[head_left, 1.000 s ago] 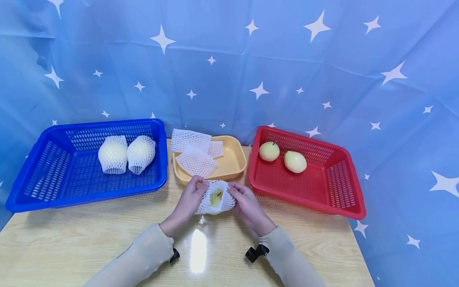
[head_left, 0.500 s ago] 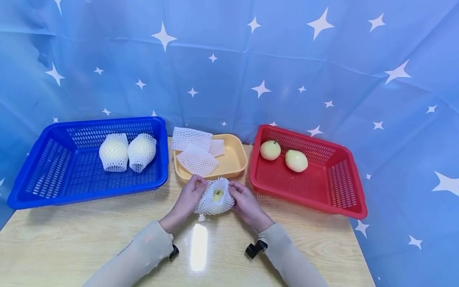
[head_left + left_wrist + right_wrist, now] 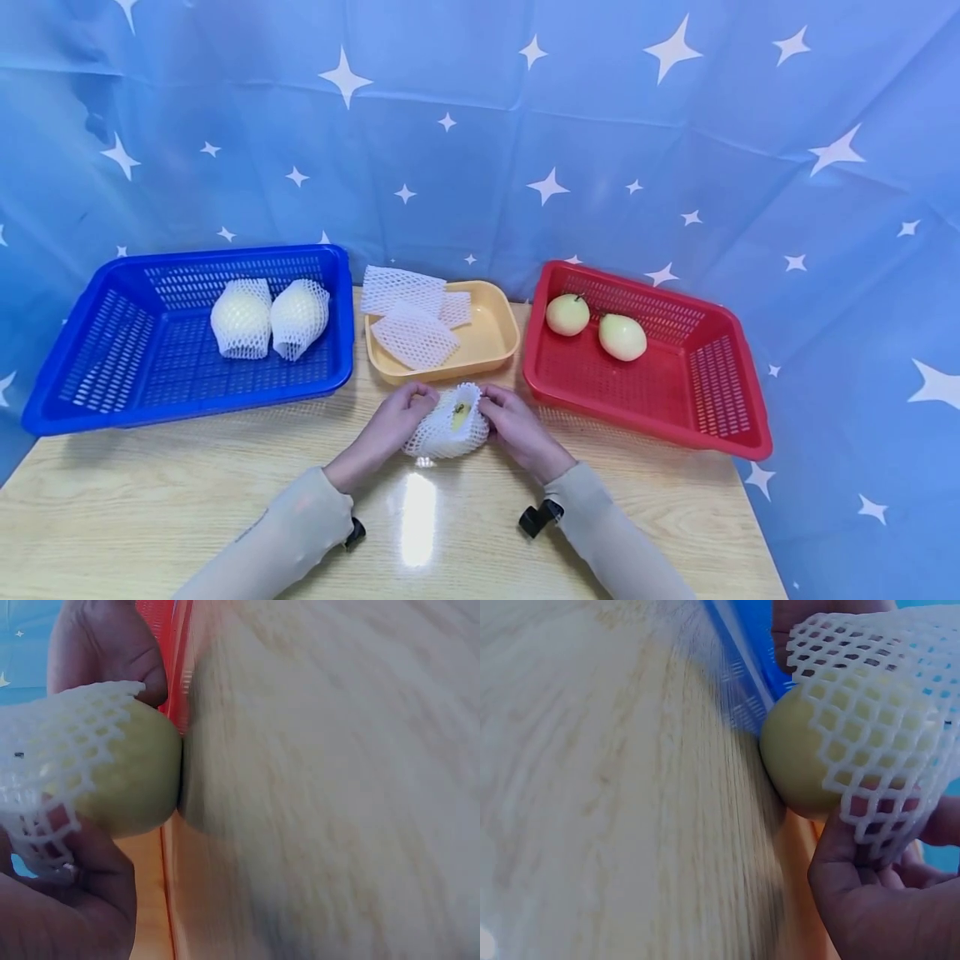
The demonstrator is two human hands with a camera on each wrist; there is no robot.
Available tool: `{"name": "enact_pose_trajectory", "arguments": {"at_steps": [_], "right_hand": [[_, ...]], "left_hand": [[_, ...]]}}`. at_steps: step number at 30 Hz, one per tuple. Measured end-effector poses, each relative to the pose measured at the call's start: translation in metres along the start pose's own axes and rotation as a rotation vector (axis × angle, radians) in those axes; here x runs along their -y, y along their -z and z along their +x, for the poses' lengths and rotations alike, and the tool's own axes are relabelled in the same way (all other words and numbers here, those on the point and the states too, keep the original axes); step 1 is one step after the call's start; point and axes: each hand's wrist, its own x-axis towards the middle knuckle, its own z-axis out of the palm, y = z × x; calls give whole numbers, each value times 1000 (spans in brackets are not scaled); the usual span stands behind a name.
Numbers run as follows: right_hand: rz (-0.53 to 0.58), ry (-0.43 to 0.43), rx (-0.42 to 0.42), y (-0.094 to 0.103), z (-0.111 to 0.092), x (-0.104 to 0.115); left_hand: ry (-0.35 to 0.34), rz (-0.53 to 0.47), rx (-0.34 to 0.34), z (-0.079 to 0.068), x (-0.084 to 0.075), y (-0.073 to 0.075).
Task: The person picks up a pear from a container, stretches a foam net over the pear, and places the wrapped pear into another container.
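Observation:
A white foam net sleeve [image 3: 442, 435] sits around a pale yellow pear [image 3: 461, 415] just in front of the cream tray. Through the sleeve's open top the pear's stem shows. My left hand [image 3: 396, 418] pinches the sleeve's left side, and my right hand [image 3: 519, 429] grips its right side. The left wrist view shows the pear's rounded lower end [image 3: 154, 772] bare and touching the tabletop. From the right wrist, the mesh [image 3: 870, 727] covers the pear's upper part, its edge held between fingers and thumb.
The cream tray [image 3: 491, 333] holds several flat foam nets [image 3: 416, 336]. On the left, a blue basket [image 3: 172, 404] contains two netted pears [image 3: 242, 321]. Two bare pears [image 3: 622, 337] lie in a red basket [image 3: 652, 400] on the right. A starry blue curtain [image 3: 480, 150] hangs behind.
The foam net has come lower around the pear, hiding the bare part seen below it in the head view. Both hands have shifted slightly toward the body, still holding the net.

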Motion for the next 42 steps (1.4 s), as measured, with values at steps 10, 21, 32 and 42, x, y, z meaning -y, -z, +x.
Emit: {"name": "enact_pose_trajectory", "arguments": {"at_steps": [10, 21, 32, 42], "right_hand": [[-96, -19, 11, 3, -1, 2], [-80, -40, 14, 11, -4, 0], [-304, 27, 18, 11, -5, 7], [-544, 68, 26, 7, -2, 11]], "left_hand": [[47, -34, 32, 2, 5, 2], [65, -117, 26, 0, 11, 5], [-45, -80, 87, -4, 13, 11], [-2, 102, 77, -2, 14, 14]]}}
